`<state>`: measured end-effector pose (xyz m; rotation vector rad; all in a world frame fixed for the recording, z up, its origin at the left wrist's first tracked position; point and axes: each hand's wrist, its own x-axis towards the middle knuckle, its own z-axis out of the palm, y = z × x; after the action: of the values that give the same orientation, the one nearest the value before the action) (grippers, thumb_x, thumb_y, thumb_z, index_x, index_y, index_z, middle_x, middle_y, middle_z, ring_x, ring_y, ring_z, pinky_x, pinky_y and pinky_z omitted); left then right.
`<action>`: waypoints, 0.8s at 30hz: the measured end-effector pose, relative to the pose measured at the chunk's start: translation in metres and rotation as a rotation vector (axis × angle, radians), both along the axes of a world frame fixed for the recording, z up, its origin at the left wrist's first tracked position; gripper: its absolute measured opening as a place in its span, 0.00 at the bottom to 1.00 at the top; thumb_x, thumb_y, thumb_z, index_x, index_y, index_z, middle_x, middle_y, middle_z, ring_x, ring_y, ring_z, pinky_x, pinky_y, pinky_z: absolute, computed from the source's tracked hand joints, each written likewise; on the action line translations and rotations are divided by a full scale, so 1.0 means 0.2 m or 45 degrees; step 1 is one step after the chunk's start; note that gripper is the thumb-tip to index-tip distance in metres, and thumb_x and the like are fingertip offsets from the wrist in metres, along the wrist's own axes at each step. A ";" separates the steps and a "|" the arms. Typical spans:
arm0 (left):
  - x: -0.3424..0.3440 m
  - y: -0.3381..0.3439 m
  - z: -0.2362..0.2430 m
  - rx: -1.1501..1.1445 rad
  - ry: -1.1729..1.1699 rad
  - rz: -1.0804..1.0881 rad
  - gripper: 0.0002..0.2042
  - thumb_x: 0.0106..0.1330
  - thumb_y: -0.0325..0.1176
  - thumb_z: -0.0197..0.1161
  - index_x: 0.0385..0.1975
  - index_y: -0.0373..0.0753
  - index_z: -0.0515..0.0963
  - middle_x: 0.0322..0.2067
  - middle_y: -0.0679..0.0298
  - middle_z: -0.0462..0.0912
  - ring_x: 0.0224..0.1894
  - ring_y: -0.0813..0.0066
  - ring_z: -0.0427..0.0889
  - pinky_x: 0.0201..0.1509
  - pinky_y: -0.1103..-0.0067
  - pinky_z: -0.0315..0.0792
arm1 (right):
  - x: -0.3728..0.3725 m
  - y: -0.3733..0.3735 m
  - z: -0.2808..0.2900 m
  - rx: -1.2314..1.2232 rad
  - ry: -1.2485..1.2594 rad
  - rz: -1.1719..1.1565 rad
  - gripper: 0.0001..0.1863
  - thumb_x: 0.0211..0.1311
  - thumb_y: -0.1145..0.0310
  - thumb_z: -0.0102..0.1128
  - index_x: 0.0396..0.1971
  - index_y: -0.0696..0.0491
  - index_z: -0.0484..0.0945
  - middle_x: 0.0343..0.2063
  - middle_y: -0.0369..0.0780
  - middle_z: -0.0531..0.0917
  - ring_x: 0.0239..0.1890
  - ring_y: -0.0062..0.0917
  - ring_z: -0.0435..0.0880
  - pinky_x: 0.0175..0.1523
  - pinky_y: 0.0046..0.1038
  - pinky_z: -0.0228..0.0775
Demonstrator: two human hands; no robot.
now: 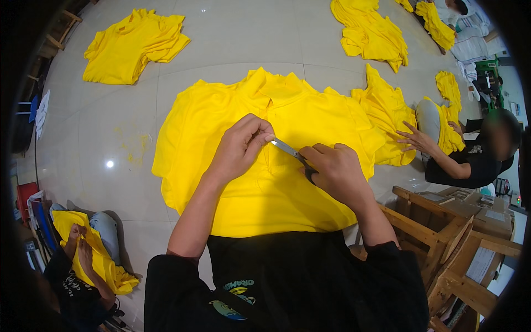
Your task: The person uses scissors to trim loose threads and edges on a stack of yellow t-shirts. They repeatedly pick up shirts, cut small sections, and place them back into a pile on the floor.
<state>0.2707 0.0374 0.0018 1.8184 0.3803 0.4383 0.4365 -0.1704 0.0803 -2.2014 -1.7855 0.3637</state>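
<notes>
Keep your left hand (239,146) pinching the yellow shirt (265,166) taut at frame centre while your right hand (334,171), clamped on the snips (292,150), trims close.

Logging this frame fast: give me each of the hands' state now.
Left hand: closed, pinching the yellow polo shirt at its placket.
Right hand: closed, holding small metal scissors.

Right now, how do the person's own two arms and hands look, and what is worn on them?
Both forearms are bare and enter from the lower edge. The left hand and the right hand wear no gloves; I see no rings, watch or bracelets. Short black sleeves cover the upper arms and belong to a black shirt with a coloured round print on the chest.
</notes>
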 end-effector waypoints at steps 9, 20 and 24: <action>-0.02 0.01 0.00 -0.003 -0.109 0.096 0.02 0.79 0.24 0.67 0.45 0.33 0.82 0.39 0.60 0.84 0.39 0.69 0.82 0.47 0.76 0.78 | -0.01 -0.01 -0.02 -0.131 -0.041 -0.012 0.16 0.58 0.65 0.81 0.45 0.50 0.88 0.33 0.41 0.90 0.34 0.43 0.89 0.41 0.42 0.80; -1.49 0.98 -0.46 0.574 0.670 1.657 0.24 0.86 0.39 0.65 0.73 0.34 0.74 0.60 0.50 0.88 0.61 0.64 0.87 0.66 0.68 0.81 | 0.11 -0.14 -0.10 0.239 0.921 -0.831 0.19 0.60 0.73 0.87 0.47 0.59 0.86 0.36 0.33 0.89 0.22 0.05 0.74 0.28 0.14 0.62; -0.74 0.33 -0.01 0.221 0.180 0.967 0.15 0.81 0.33 0.70 0.61 0.35 0.84 0.51 0.59 0.90 0.54 0.72 0.87 0.62 0.75 0.79 | 0.02 -0.08 -0.07 0.289 1.023 -0.778 0.20 0.61 0.72 0.88 0.48 0.58 0.85 0.36 0.34 0.90 0.25 0.08 0.83 0.30 0.15 0.67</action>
<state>0.1228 0.1034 -0.0006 1.8293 1.1742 0.8827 0.4415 -0.1858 0.0659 -1.9020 -0.6694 0.7171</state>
